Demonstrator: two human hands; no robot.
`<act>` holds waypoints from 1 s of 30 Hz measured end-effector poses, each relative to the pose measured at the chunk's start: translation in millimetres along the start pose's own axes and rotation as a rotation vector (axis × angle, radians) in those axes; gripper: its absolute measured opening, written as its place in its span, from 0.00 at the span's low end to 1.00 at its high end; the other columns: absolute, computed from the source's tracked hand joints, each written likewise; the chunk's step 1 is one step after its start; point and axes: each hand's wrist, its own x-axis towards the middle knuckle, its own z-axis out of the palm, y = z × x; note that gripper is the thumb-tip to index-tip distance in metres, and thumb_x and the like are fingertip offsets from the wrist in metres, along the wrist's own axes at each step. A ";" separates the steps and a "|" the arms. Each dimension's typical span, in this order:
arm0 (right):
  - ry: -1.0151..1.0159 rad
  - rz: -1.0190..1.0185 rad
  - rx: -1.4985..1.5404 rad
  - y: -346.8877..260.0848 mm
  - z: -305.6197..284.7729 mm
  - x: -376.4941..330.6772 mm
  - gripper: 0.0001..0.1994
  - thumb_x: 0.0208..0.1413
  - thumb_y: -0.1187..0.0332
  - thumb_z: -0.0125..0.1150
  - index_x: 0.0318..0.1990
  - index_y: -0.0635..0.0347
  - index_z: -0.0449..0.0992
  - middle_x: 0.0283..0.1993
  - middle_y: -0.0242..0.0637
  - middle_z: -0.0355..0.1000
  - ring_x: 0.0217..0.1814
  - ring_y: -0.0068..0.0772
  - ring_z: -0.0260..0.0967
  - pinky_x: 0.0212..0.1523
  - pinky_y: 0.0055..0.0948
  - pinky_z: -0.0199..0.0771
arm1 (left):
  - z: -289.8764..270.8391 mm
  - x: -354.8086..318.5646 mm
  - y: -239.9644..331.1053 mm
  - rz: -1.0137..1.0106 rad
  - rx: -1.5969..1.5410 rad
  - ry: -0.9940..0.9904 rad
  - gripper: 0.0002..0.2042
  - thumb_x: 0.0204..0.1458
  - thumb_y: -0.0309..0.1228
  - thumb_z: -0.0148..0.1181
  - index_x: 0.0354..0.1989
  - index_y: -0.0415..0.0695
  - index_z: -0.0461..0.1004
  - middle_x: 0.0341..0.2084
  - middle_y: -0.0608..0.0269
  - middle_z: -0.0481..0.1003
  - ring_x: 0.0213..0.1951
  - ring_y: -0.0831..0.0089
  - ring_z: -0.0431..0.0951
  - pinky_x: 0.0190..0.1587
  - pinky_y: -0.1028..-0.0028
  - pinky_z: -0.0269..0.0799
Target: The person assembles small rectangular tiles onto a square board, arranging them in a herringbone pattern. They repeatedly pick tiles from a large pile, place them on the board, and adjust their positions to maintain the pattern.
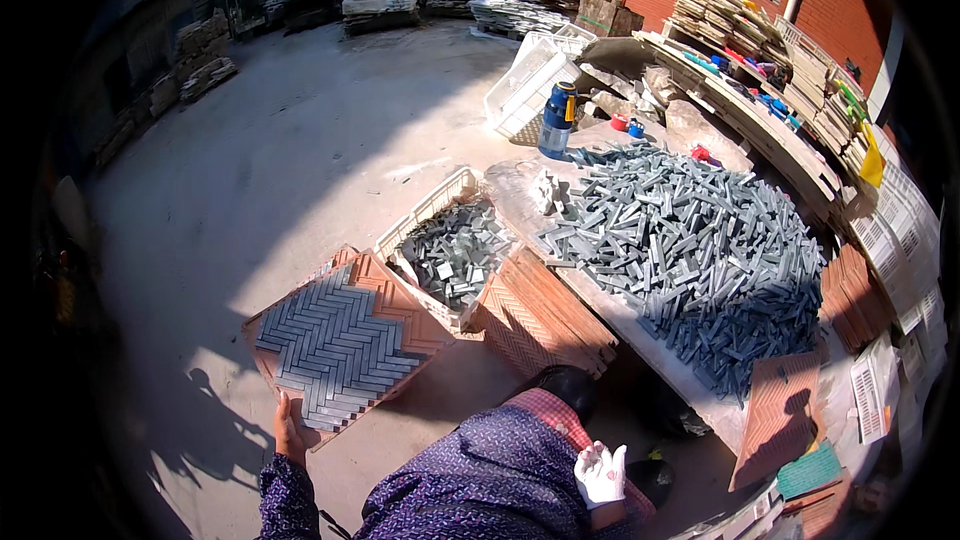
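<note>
My bare left hand [288,429] grips the near edge of a reddish-orange grooved tile mould [421,332]. Grey stone strips [330,340] fill much of it in a herringbone pattern; its far right part shows bare grooves. My right hand [600,474], in a white glove, rests over my lap with palm up, fingers loosely curled and thumb apart, and I see nothing in it. To the right, a large heap of loose grey stone strips [690,250] covers a worktable [620,310]. Beyond the mould stands a cream plastic crate [400,225] holding grey stone pieces [455,252].
A stack of orange moulds [545,310] leans beside the table. Another orange mould [775,410] lies at its near right corner. A blue bottle [556,120] stands at the table's far end, near white crates [530,90]. Stone stacks line the far yard.
</note>
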 end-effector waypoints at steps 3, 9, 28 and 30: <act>0.054 -0.021 -0.026 -10.2 -8.6 3.3 0.30 0.56 0.39 0.44 0.38 0.62 0.73 0.34 0.47 0.74 0.37 0.47 0.72 0.40 0.44 0.75 | 44.5 -0.3 11.4 0.089 0.146 -0.020 0.27 0.58 0.49 0.45 0.58 0.41 0.60 0.51 0.52 0.68 0.46 0.57 0.74 0.46 0.57 0.72; 0.103 -0.065 -0.069 -9.6 -13.0 5.3 0.28 0.56 0.40 0.45 0.37 0.61 0.73 0.34 0.46 0.75 0.36 0.46 0.72 0.38 0.44 0.76 | 25.6 19.5 4.6 0.213 0.071 0.178 0.26 0.58 0.48 0.46 0.59 0.44 0.59 0.49 0.53 0.69 0.43 0.57 0.75 0.39 0.55 0.76; 0.118 -0.064 -0.049 -5.3 -8.6 -0.6 0.28 0.58 0.41 0.42 0.41 0.60 0.71 0.34 0.44 0.74 0.36 0.46 0.71 0.38 0.44 0.75 | -58.3 64.2 5.6 -0.036 0.927 0.519 0.29 0.58 0.57 0.38 0.20 0.45 0.69 0.10 0.70 0.63 0.13 0.77 0.62 0.15 0.71 0.53; 0.110 -0.053 -0.035 -5.0 -11.9 -1.9 0.28 0.57 0.40 0.43 0.42 0.60 0.71 0.35 0.45 0.74 0.37 0.47 0.71 0.38 0.44 0.75 | -71.4 76.6 1.4 0.091 1.200 0.587 0.31 0.58 0.57 0.38 0.24 0.39 0.72 0.13 0.64 0.68 0.17 0.70 0.67 0.20 0.66 0.58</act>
